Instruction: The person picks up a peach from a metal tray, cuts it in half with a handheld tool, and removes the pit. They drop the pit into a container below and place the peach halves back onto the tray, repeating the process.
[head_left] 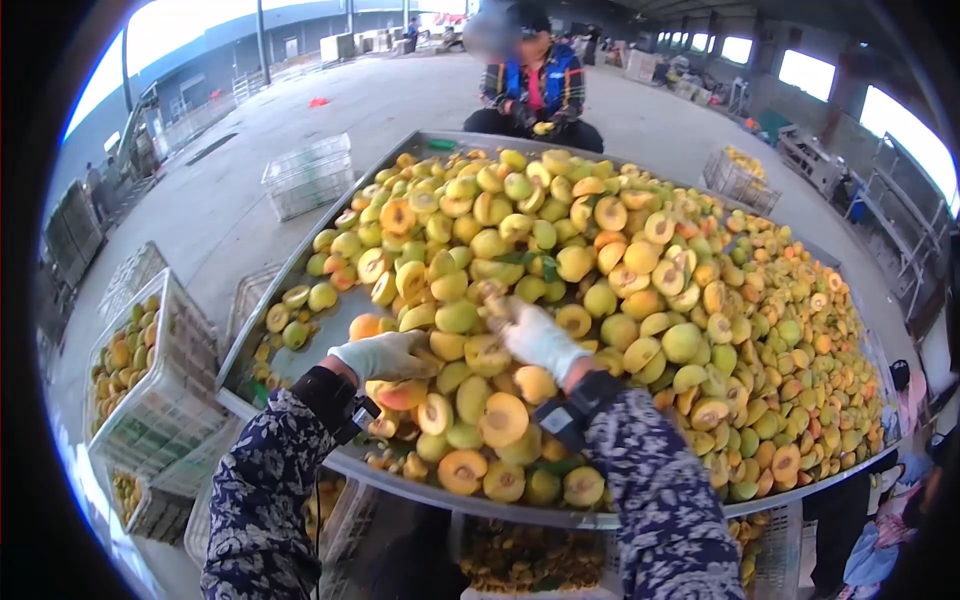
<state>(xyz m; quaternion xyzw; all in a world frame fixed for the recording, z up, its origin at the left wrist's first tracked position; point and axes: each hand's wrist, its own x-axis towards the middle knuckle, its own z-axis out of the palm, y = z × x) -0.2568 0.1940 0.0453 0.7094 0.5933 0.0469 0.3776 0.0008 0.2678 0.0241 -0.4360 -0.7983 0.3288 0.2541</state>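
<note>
A broad metal tray (300,250) is heaped with halved and whole peaches (503,420), yellow-green to orange, many with their cut faces up. My left hand (385,357), in a pale glove, rests among the fruit at the left of the heap. Its fingers curl inward over peaches, and what they hold, if anything, is hidden. My right hand (545,342), also gloved, reaches into the middle of the pile. Its fingertips are blurred against the fruit, so their grip does not show. Dark devices are strapped at both wrists.
Plastic crates (165,370) of peaches stand at the left, and another crate (740,178) is at the far right. Below the near rim sits a container (535,555) of dark brown pieces. Across the tray a person (540,80) sits handling fruit. Other people are at the lower right.
</note>
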